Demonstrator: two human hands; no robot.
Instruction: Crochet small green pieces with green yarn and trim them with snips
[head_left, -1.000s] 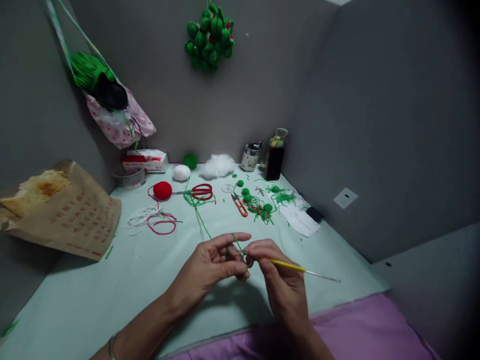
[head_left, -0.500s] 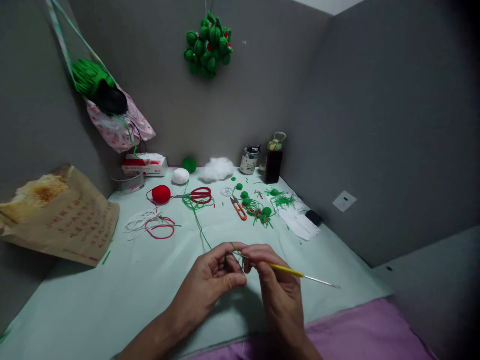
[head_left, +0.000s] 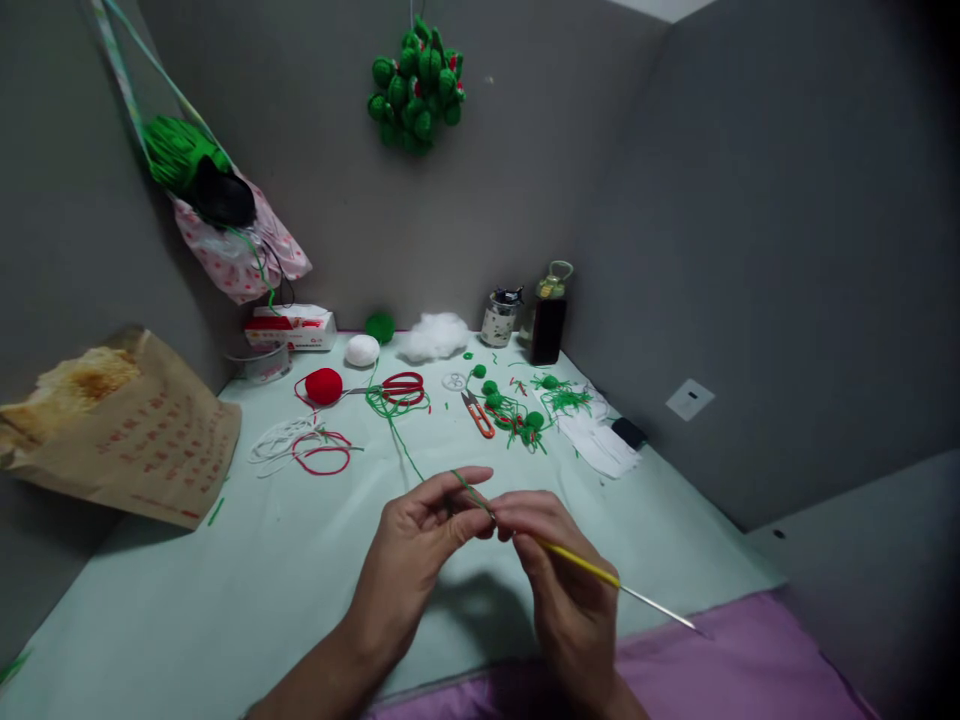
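Note:
Between the fingers of my right hand (head_left: 566, 580) is a crochet hook with a yellow handle (head_left: 581, 563); one metal end points out to the lower right, the other end is at the fingertips. My left hand (head_left: 420, 540) is closed on green yarn (head_left: 470, 487), which runs over its raised forefinger toward the hook's tip. The fingertips of both hands almost meet, and they hide any stitches there. From behind my left hand the strand leads back to a loose green tangle (head_left: 386, 402) by the red-handled scissors (head_left: 403, 388).
Orange thread snips (head_left: 478, 415) lie beside green crocheted bits (head_left: 517, 420). A red yarn ball (head_left: 324, 386), white ball (head_left: 362, 350) and white stuffing (head_left: 435, 337) sit farther back. A paper bag with bread (head_left: 161, 440) stands left; a bottle (head_left: 551, 315) stands at the back right.
My left forefinger has lifted and its thumb has moved up to the hook's tip. My right hand has shifted slightly right and down, tilting the hook more steeply.

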